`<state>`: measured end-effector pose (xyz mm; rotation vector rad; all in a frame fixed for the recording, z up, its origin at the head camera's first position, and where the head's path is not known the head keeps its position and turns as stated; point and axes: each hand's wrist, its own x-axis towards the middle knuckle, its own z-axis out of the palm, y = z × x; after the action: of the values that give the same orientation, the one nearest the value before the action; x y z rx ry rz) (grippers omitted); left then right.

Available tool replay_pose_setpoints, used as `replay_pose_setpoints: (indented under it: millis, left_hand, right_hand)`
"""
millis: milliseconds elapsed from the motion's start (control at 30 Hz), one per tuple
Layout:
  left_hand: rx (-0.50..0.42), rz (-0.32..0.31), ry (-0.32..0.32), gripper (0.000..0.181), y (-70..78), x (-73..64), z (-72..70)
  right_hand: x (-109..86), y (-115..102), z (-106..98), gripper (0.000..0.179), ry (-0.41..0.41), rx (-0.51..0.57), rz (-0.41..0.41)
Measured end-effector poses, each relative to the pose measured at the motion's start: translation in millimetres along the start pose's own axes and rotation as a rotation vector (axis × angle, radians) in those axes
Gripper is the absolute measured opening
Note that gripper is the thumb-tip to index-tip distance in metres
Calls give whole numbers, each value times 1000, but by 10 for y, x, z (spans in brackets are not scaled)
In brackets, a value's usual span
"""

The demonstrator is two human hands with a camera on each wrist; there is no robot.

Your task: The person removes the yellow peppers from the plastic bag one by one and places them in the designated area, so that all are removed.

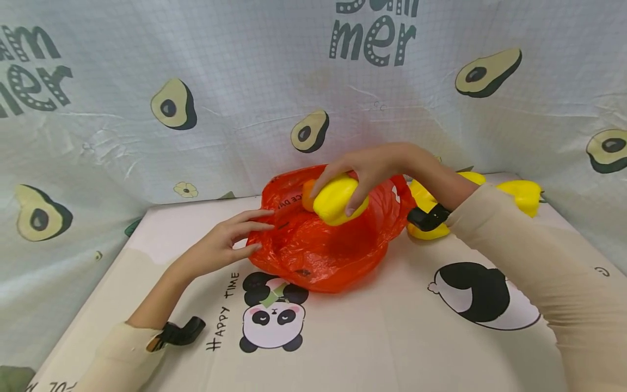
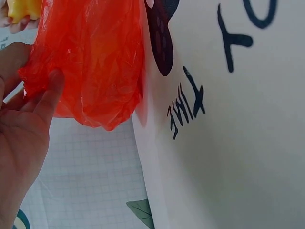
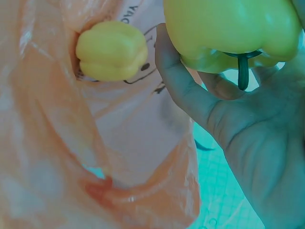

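Note:
A red plastic bag (image 1: 333, 256) lies with its mouth spread toward the head camera. My left hand (image 1: 222, 245) holds the bag's left rim between thumb and fingers, as the left wrist view shows closer up. Over the bag's mouth, my right hand (image 1: 379, 166) grips a yellow bell pepper (image 1: 339, 200) from above. The right wrist view shows that pepper's dark green stem (image 3: 243, 71) pointing toward the palm. Inside the bag sits another bell pepper (image 3: 112, 51), looking orange in the head view and partly hidden there behind the held one.
Right of the bag, several yellow bell peppers rest on the table, one (image 1: 521, 196) at the far right and another (image 1: 428, 231) partly behind my right wrist. A printed cloth wall (image 1: 245, 81) stands behind the table (image 1: 372, 337).

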<state>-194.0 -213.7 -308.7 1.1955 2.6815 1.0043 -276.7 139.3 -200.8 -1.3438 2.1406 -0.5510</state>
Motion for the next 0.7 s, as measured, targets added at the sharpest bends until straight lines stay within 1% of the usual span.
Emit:
replay_pose_setpoints:
  millis: [167,267,367,467,600,700]
  left_hand:
    - [-6,2,-3,39,-2,11,3]
    - [-6,9,-3,39,7,27,-5]
    - [-13,22,-3,38,15,44,-14]
    - [-27,22,-6,38,12,46,-10]
    - [-31,14,-6,38,2,38,1]
    - [-25,7,-4,38,0,31,3]
  right_hand:
    - [-146,-15,-2,62,45,5,34]
    - [-210,-17,5,62,72,3,23]
    - [-261,-20,24,62,104,-25,17]
    - [-312,-32,57,60,124,-40,40]
    - [-383,-17,100,58,137,-25,64]
    - [-436,23,119,57,152,-33,37]
